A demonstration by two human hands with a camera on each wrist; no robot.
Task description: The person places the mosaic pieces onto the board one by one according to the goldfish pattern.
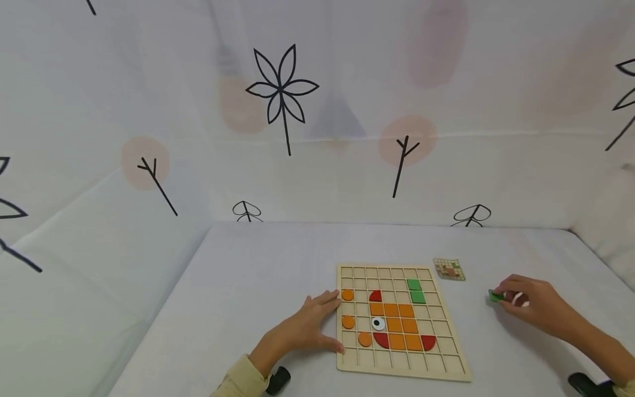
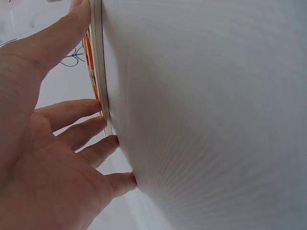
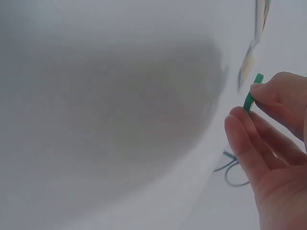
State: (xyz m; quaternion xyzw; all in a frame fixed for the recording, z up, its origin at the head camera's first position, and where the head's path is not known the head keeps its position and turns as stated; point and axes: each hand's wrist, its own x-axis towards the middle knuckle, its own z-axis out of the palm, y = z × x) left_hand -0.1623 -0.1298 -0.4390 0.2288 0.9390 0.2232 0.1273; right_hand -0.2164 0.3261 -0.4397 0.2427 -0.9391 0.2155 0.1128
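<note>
My right hand (image 1: 533, 300) pinches a small flat green piece (image 1: 495, 296) between thumb and fingertips above the table, to the right of a wooden grid board. In the right wrist view that green piece (image 3: 253, 91) is seen edge-on. With fingers spread, my left hand (image 1: 303, 330) touches the left edge of the grid board (image 1: 448, 364); the left wrist view shows fingertips along the board's side (image 2: 99, 57). Orange squares (image 1: 397, 325), red quarter-round pieces (image 1: 381, 340), two green squares (image 1: 415, 291), orange discs (image 1: 348, 322) and an eye piece (image 1: 378, 323) lie in the cells.
A small patterned picture card (image 1: 449, 269) lies just off the board's upper right corner. White cloth covers the table (image 1: 248, 275), and a printed white cloth backdrop (image 1: 317, 176) rises behind it. Dark wrist devices (image 1: 279, 380) sit at both forearms.
</note>
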